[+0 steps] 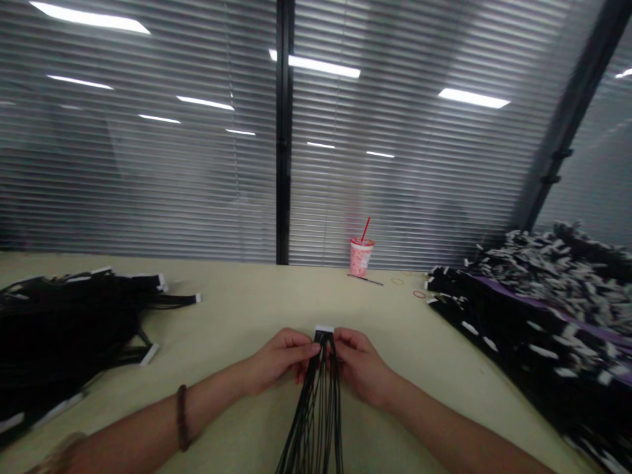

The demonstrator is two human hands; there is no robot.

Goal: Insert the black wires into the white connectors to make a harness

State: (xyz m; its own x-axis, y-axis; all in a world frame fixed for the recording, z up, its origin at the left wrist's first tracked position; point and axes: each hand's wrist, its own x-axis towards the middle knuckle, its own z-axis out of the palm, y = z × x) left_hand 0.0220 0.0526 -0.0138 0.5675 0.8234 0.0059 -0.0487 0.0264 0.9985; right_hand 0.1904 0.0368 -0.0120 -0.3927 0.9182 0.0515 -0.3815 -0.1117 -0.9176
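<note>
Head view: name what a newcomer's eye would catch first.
Probably the pink cup with its red straw, standing before the grey blinds. Next, the heap of black cables with white ends on the right; then, at lower centre, the left grip and right grip holding a white-ended black cable bundle.

held cable bundle [320, 395]: 1; cable heaps [64, 329]: 2; cup [359, 259]: 1; slim stick [366, 280]: 1; rubber bands [419, 297]: 2

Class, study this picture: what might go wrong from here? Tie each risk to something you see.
The left hand and right hand hold only near the connector, so the wires might tangle. The cup stands on the table near the right pile; if knocked, it might leak.
</note>
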